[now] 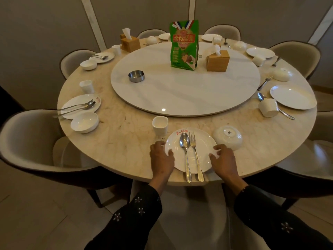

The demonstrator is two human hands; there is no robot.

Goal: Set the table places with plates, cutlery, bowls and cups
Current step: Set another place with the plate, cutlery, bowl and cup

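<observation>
At the near edge of the round marble table (126,145), a white plate (201,152) is lying flat with its red lettering turned toward the table's middle. A spoon (185,154) and a fork (195,156) are lying side by side on it, their long axes running from the person toward the centre, bowl and tines pointing away and the handles sticking out over the plate's near rim. The left hand (161,159) is gripping the plate's left rim, fingers curled loosely over the edge. The right hand (223,160) is holding the right rim, its fingers bent and spread on the plate's edge. Both dark sleeves carry small pale flower shapes.

Just beyond the plate, a white cup (160,125) is standing upright to the left, and a white bowl (228,137) is resting upside down to the right, close to the right hand's fingertips.

Farther out, the other places are showing plates, bowls, cups and cutlery in mixed order; on the right, one cup (268,107) is lying on its side across a spoon beside a bare plate (292,97). A large white turntable (185,91) is occupying the centre, carrying a steel ashtray (136,76), a green snack bag (184,45) standing upright, and a wooden tissue box (218,60). A second tissue box (130,43) is sitting beyond it on the left. Padded beige chairs (27,138) are ringing the table, with grey panelled walls behind.
</observation>
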